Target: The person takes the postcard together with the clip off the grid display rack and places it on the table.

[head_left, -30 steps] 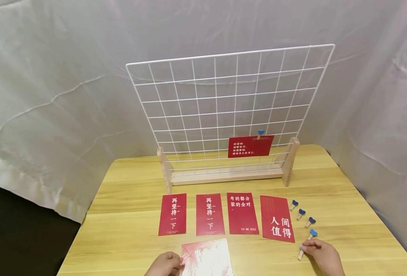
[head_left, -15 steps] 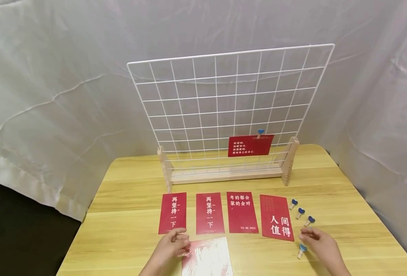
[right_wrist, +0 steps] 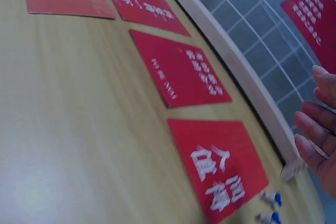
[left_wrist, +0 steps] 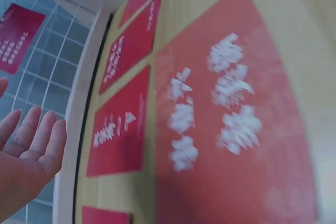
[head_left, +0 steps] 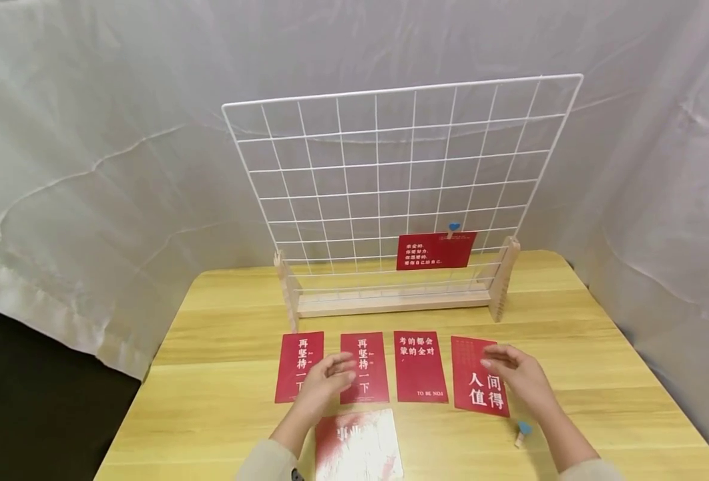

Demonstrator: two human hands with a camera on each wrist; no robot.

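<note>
My left hand (head_left: 324,386) hovers over the row of red cards, fingers loosely bent and nothing in them, overlapping the leftmost card (head_left: 294,354) and the second card (head_left: 374,381). My right hand (head_left: 523,379), also holding nothing, is raised over the right end of the row and overlaps the card at that end (head_left: 465,374). Between them lies another red card (head_left: 422,371). A glossy red card (head_left: 354,447) with white lettering lies in front of the row. Beside my right forearm is a small wooden clothespin (head_left: 521,431) with a blue heart.
A white wire grid (head_left: 396,160) stands in a wooden base (head_left: 390,304) behind the cards. One red card (head_left: 432,252) hangs on it from a blue-heart clothespin (head_left: 454,227). Dark-blue-heart clothespins (right_wrist: 273,199), hidden in the head view, show in the right wrist view. Pale cloth (head_left: 108,180) surrounds the table.
Both hands have risen and moved away from me toward the grid. The left left the front card's edge; the right let go of the nearest clothespin, which remains on the table.
</note>
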